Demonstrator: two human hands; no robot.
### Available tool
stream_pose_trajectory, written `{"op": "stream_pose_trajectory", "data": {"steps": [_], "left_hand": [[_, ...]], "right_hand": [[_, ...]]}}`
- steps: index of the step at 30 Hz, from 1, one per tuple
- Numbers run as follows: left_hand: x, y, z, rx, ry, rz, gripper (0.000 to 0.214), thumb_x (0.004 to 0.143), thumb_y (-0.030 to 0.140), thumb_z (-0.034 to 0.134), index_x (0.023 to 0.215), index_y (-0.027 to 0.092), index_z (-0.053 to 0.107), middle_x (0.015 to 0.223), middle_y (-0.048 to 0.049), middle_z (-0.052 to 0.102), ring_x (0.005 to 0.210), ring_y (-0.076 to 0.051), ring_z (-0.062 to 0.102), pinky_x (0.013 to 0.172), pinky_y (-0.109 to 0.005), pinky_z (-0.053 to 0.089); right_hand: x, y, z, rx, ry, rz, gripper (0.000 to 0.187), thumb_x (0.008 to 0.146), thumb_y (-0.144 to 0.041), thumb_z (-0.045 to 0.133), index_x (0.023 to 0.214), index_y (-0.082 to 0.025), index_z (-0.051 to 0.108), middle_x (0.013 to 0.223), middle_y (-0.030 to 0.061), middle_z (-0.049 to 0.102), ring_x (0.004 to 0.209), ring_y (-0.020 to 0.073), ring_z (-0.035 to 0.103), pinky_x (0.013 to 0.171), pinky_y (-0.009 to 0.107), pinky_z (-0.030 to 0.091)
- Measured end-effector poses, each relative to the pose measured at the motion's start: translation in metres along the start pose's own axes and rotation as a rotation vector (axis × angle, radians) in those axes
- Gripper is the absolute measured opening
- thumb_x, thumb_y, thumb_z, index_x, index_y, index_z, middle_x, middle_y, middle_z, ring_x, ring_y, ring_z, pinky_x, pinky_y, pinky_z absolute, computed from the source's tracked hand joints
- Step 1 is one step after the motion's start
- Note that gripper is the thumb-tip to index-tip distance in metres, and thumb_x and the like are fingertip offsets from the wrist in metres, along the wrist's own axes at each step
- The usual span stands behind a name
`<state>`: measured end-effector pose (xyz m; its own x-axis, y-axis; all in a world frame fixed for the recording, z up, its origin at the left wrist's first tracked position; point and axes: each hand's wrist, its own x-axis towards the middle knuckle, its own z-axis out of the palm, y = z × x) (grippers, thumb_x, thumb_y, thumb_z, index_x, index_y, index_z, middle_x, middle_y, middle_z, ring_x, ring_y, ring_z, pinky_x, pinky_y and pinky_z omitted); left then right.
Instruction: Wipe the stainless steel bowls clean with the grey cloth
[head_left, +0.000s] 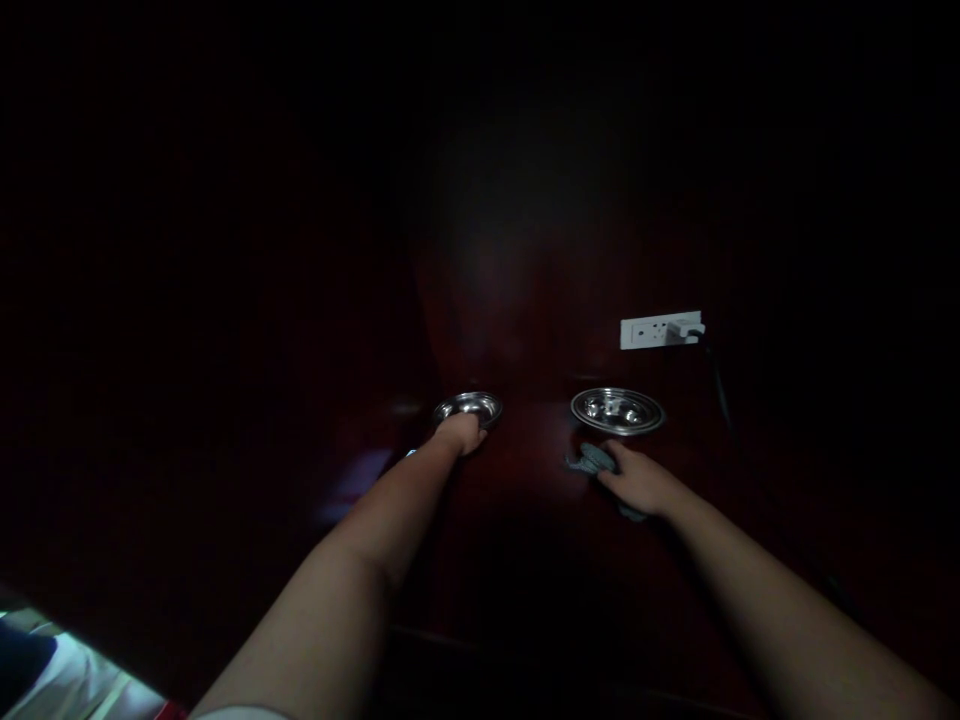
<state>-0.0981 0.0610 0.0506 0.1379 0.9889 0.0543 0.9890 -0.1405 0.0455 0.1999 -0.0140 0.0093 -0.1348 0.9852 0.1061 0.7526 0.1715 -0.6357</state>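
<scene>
A: Logged for left hand (pixel 461 432)?
B: Placed over near rim of left steel bowl (pixel 469 402), lower centre of frame; partly hidden from view, cannot tell whether gripping.
A: And for right hand (pixel 636 480)?
B: Closed around bunched grey cloth (pixel 598 458), right of lower centre, just below right steel dish (pixel 617 411).
A: Nearby?
B: Recorded: white wall socket (pixel 642 333) with plug (pixel 685 325) and dark cord (pixel 720 385), right of centre; dark red surface (pixel 521 480) beneath bowl and dish, dimly lit.

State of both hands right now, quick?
Left hand: at the near rim of the left metal bowl; grip cannot be told.
Right hand: closed, holding a grey cloth.
</scene>
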Motion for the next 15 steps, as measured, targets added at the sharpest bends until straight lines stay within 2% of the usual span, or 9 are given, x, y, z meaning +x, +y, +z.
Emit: {"op": "stream_pose_trajectory", "data": {"steps": [4,9,15], "left_hand": [[0.005,-0.006,-0.002,0.054,-0.058,0.063,0.034,0.078,0.042,0.050,0.093,0.016,0.066,0.102,-0.0143,0.065,0.099,-0.028,0.060,0.087,-0.036,0.042],[0.010,-0.006,-0.012,0.083,-0.095,0.143,0.034,0.079,0.042,0.048,0.096,0.018,0.066,0.102,-0.0123,0.065,0.096,-0.027,0.060,0.087,-0.035,0.042],[0.008,-0.004,-0.017,0.111,-0.088,0.152,0.036,0.078,0.041,0.049,0.100,0.017,0.065,0.104,-0.0129,0.064,0.096,-0.027,0.059,0.087,-0.035,0.041]], "right_hand": [[0.003,0.006,0.002,0.013,0.017,-0.022,0.029,0.069,-0.027,0.059,0.097,-0.019,0.056,0.082,0.0066,0.066,0.074,0.0187,0.061,0.069,0.027,0.041],[0.002,0.007,0.002,-0.018,0.000,-0.045,0.031,0.070,-0.028,0.057,0.099,-0.019,0.056,0.085,0.0068,0.066,0.076,0.0193,0.061,0.069,0.028,0.041],[0.001,0.006,0.001,-0.034,-0.027,-0.054,0.031,0.070,-0.027,0.057,0.100,-0.019,0.056,0.089,0.0072,0.066,0.078,0.0193,0.061,0.070,0.028,0.041]]}}
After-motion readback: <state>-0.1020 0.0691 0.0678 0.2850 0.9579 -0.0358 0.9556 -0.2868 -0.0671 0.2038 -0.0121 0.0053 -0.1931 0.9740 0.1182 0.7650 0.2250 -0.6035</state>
